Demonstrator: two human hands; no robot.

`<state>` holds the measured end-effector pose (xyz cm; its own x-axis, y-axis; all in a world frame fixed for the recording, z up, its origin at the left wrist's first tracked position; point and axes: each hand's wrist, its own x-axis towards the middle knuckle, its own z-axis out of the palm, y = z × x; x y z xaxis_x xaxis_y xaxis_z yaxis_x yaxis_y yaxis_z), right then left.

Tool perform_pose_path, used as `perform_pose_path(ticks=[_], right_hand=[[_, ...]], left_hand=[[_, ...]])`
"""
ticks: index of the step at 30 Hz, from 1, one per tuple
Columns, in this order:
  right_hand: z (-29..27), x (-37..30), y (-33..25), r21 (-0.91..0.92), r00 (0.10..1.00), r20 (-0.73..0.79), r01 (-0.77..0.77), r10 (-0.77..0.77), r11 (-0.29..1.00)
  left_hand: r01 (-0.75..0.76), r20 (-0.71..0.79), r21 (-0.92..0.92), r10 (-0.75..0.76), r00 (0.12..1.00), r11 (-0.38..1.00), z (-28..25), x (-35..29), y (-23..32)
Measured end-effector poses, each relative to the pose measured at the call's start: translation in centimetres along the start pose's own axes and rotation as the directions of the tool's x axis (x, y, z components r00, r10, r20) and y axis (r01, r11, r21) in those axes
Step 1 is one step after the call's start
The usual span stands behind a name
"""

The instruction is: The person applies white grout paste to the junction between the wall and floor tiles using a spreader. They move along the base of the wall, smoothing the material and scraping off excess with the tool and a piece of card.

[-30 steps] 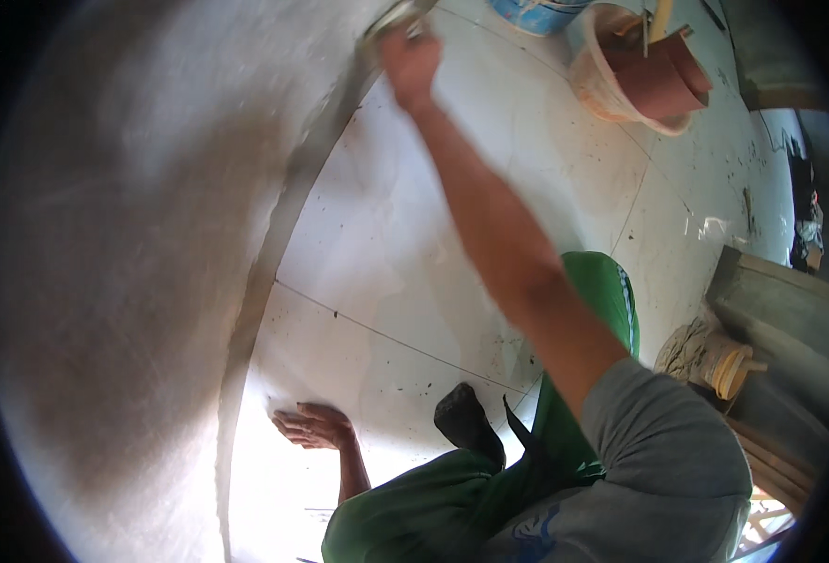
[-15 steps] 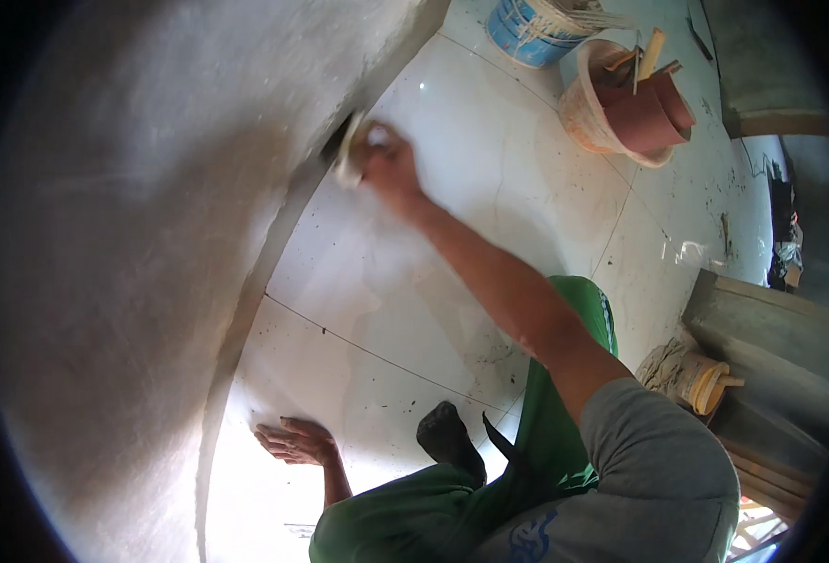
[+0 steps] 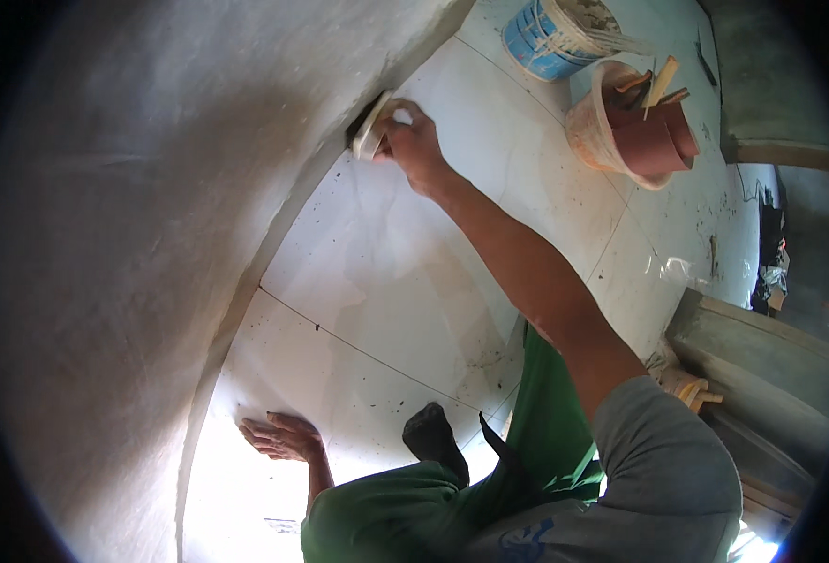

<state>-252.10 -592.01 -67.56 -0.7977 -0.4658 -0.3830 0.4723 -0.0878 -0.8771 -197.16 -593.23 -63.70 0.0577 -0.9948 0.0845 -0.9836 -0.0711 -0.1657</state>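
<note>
My right hand [image 3: 414, 145] grips a pale, flat pad with a rounded edge [image 3: 371, 131]. Its exact kind is unclear. The pad is at the foot of the grey plastered wall [image 3: 152, 216], where the wall meets the white tiled floor [image 3: 377, 310]; a dark patch shows right behind it. My left hand [image 3: 283, 437] lies on the bright part of the floor near the wall, fingers stretched out and holding nothing.
At the far right stand a blue, plaster-smeared bucket [image 3: 536, 47] and a pale tub [image 3: 591, 131] holding reddish sheets [image 3: 654, 145] and tools. A yellowish container [image 3: 685, 387] sits beside a grey ledge [image 3: 752, 342]. Dark crumbs dot the tiles.
My right hand has moved a little farther along the wall base with the pad. My left hand stays flat on the floor. The whole view has shifted slightly.
</note>
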Motion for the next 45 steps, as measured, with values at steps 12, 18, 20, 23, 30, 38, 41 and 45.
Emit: perform_pose_path(ticks=[12, 18, 20, 23, 30, 38, 41, 45], right_hand=[[-4.8, 3.0, -3.8, -0.158, 0.935, -0.179, 0.279, -0.305, 0.947], [13.3, -15.9, 11.9, -0.27, 0.968, -0.108, 0.19, -0.225, 0.944], [15.4, -21.4, 12.7, -0.203, 0.996, 0.039, 0.089, -0.083, 0.975], [8.8, -15.8, 12.3, -0.423, 0.885, 0.119, 0.456, -0.45, 0.783], [1.7, -5.8, 4.3, 0.098, 0.984, 0.059, 0.16, -0.167, 0.982], [20.6, -25.7, 14.9, -0.338, 0.996, 0.005, 0.086, -0.089, 0.937], [20.8, -28.4, 14.7, -0.339, 0.986, 0.166, 0.049, 0.008, 0.939], [12.9, -20.0, 11.0, -0.126, 0.973, 0.04, 0.23, -0.226, 0.965]], left_hand=[[-0.127, -0.08, -0.103, 0.119, 0.99, 0.987, 1.5, -1.4, 3.0], [-0.097, -0.035, -0.171, 0.093, 0.995, 0.98, 1.5, -1.9, 3.2], [-0.09, -0.032, -0.174, 0.086, 0.996, 0.981, 1.4, -2.1, 3.0], [-0.11, -0.045, -0.168, 0.103, 0.994, 0.98, 1.4, -1.6, 3.9], [-0.063, -0.017, -0.27, 0.061, 0.998, 0.961, -0.1, -1.3, 4.0], [-0.103, -0.097, -0.278, 0.079, 0.992, 0.955, -0.3, -1.7, 4.4], [-0.077, -0.058, -0.298, 0.062, 0.996, 0.952, 0.1, -1.8, 3.9], [-0.056, -0.056, -0.28, 0.042, 0.998, 0.958, -0.7, -1.3, 3.2]])
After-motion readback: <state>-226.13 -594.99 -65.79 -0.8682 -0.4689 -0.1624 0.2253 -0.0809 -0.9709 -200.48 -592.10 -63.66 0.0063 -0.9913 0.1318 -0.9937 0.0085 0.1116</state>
